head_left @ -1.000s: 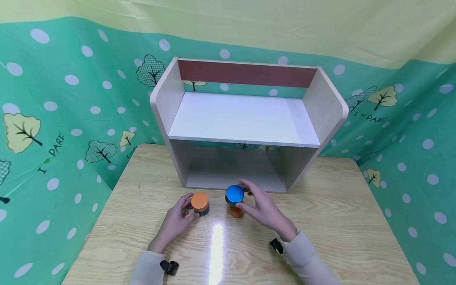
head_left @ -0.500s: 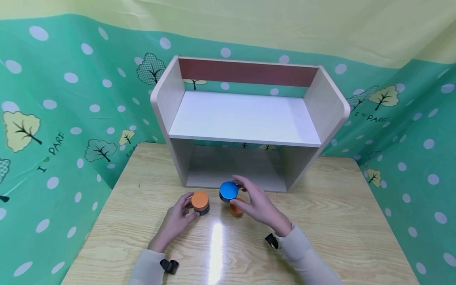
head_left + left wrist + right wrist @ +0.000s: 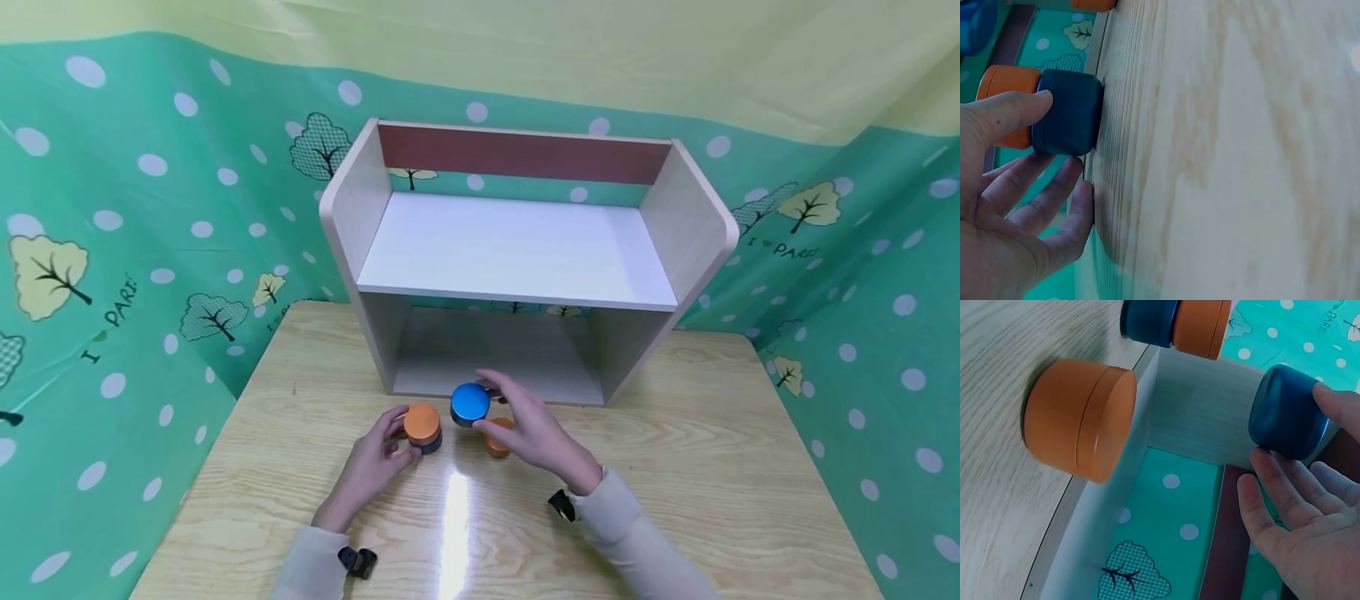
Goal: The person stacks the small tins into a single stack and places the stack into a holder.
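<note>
An orange jar (image 3: pixel 422 423) stands on a dark blue jar (image 3: pixel 1069 112) on the table. The left hand (image 3: pixel 370 468) grips this stack from the left, its thumb on the blue jar in the left wrist view. Held up by the right hand (image 3: pixel 536 429) between thumb and fingers is a second blue jar (image 3: pixel 470 402), off the table in the right wrist view (image 3: pixel 1288 412). A second orange jar (image 3: pixel 498 437) sits alone on the table, partly behind the right thumb in the head view.
Behind the jars stands a two-level shelf (image 3: pixel 517 250) with a brown back strip. Its lower front edge lies close to the jars. A green patterned curtain (image 3: pixel 150 350) hangs behind and beside the wooden table (image 3: pixel 720 467).
The right hand has moved left with the blue jar, from above the lone orange jar toward the stack. The left hand has stayed at the stack.
</note>
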Available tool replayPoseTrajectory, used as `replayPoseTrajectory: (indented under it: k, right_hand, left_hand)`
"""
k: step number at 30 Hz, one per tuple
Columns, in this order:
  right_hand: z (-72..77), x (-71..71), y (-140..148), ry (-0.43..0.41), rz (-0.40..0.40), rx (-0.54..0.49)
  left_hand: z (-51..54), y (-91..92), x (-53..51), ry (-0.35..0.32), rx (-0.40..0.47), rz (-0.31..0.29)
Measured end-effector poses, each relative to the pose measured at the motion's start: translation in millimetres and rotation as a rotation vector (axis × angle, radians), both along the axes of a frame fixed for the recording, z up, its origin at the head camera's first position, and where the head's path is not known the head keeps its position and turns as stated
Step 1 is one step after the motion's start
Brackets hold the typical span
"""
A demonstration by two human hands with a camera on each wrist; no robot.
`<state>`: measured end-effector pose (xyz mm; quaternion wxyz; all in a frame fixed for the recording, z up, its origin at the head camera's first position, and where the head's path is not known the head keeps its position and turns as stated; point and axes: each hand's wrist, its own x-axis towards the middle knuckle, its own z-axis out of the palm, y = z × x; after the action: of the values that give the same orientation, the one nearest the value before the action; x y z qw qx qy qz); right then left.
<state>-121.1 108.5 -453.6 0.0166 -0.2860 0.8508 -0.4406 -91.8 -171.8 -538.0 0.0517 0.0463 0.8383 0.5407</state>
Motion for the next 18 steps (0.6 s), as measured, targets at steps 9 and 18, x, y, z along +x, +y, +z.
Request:
replayPoseTrajectory:
  k: [9, 18]
  right_hand:
    - [0.4, -3.3, -11, 0.002, 0.016, 0.016]
    - [-0.2, -7.0, -25, 0.016, 0.041, 0.002]
  left_hand:
    - [0.9, 0.2, 1.5, 0.004, 0.002, 0.003]
    - [1.6, 0.5, 0.4, 0.016, 0.006, 0.000]
